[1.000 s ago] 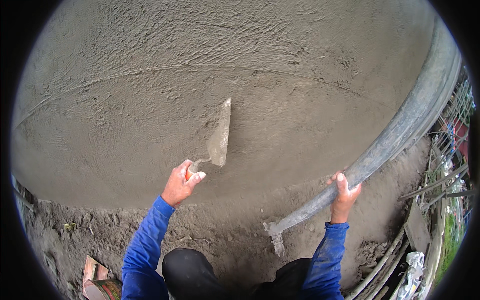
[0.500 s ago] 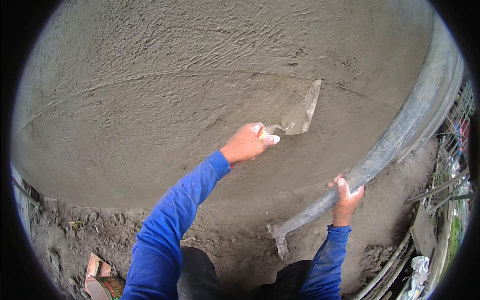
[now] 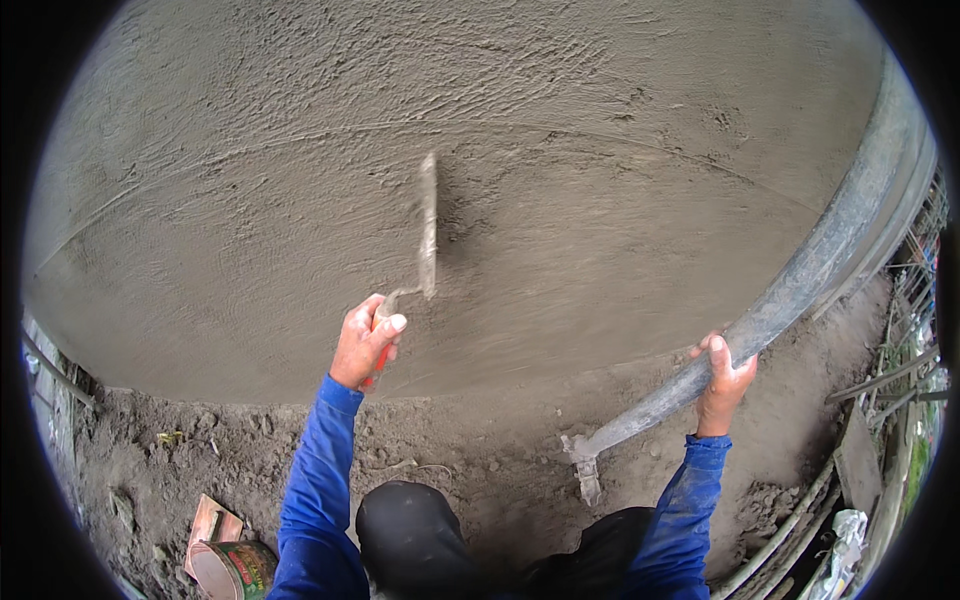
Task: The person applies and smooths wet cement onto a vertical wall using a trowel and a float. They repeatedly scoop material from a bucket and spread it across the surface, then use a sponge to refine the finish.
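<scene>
A trowel is in my left hand (image 3: 364, 340), its red handle gripped and its narrow metal blade (image 3: 428, 225) seen nearly edge-on over the grey plastered wall (image 3: 250, 250). The blade is blurred, so I cannot tell whether it touches the plaster. My right hand (image 3: 724, 385) is wrapped round a long grey pole or pipe (image 3: 780, 300), which looks curved in this lens and runs from a lumpy bracket or fitting (image 3: 585, 465) near the ground up along the right side.
Loose dirt (image 3: 160, 450) lies along the wall's foot. At lower left are a can (image 3: 230, 570) and a wooden hand float (image 3: 205, 525). Poles and sticks (image 3: 880, 420), a grey board (image 3: 858, 465) and crumpled silvery material (image 3: 848, 535) crowd the right. My knees show at the bottom.
My left hand swept the trowel up and to the right, then came back left, now slightly higher than at first. My right hand still grips the pipe, appearing a little farther right.
</scene>
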Available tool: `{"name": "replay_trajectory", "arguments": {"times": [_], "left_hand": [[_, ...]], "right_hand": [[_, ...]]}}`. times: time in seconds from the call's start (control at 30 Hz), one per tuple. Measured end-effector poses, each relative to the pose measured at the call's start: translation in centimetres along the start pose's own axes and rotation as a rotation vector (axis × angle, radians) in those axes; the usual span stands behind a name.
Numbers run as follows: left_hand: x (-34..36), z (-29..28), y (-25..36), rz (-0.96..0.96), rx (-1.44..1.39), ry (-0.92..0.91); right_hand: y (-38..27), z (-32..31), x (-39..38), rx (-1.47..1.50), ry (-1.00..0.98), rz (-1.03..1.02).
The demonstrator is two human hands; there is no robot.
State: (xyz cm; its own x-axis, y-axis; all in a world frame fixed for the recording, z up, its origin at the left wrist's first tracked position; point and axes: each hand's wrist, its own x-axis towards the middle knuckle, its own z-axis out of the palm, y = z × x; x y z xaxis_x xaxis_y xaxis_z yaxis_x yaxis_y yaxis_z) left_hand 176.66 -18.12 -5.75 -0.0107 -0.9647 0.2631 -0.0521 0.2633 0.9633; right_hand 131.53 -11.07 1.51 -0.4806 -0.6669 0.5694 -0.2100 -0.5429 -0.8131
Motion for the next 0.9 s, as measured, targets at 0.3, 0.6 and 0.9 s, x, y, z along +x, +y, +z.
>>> {"name": "replay_trajectory", "arguments": {"times": [0.3,0.6,0.9], "left_hand": [[-0.7,1.4,-2.1,0.2,0.677,-0.208],[3.5,-2.1,4.3,-0.07,0.471,-0.356],[-2.6,-6.9,0.0,-0.09,0.125,-0.046]], "right_hand": [[0.6,-0.1,-0.1,-0.023,-0.02,-0.015],[0.7,-0.3,0.0,0.017,-0.031,0.006],[0.3,0.2,-0.1,-0.035,-0.024,-0.009]]}}
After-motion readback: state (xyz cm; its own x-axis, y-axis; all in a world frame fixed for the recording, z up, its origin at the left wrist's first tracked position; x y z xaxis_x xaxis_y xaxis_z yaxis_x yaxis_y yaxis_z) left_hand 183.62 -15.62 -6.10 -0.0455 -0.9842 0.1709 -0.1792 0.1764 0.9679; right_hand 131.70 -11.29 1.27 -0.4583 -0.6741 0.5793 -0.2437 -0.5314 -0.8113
